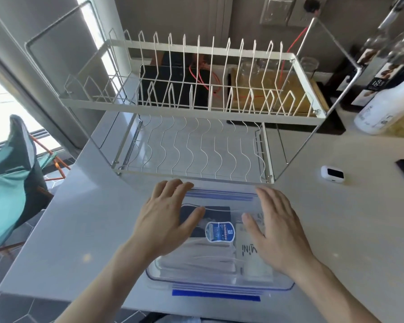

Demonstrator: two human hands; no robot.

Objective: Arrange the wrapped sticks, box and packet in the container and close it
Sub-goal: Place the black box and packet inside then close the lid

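Note:
A clear plastic container [219, 282] with blue-edged clips sits at the near edge of the counter, and its clear lid [222, 199] lies on top. Through the lid I see a dark box [219, 212], pale wrapped sticks [196, 255] and a white packet [254, 264] printed "MINI". A blue oval label [219, 231] is stuck on the lid. My left hand [166, 217] lies flat on the lid's left part, fingers spread. My right hand [278, 227] rests flat on the lid's right part.
A white two-tier wire dish rack [191, 108] stands just behind the container. A small white device [332, 174] lies at the right. White and glass bottles [383, 106] stand at the back right. A teal chair [12, 180] is off the counter's left edge.

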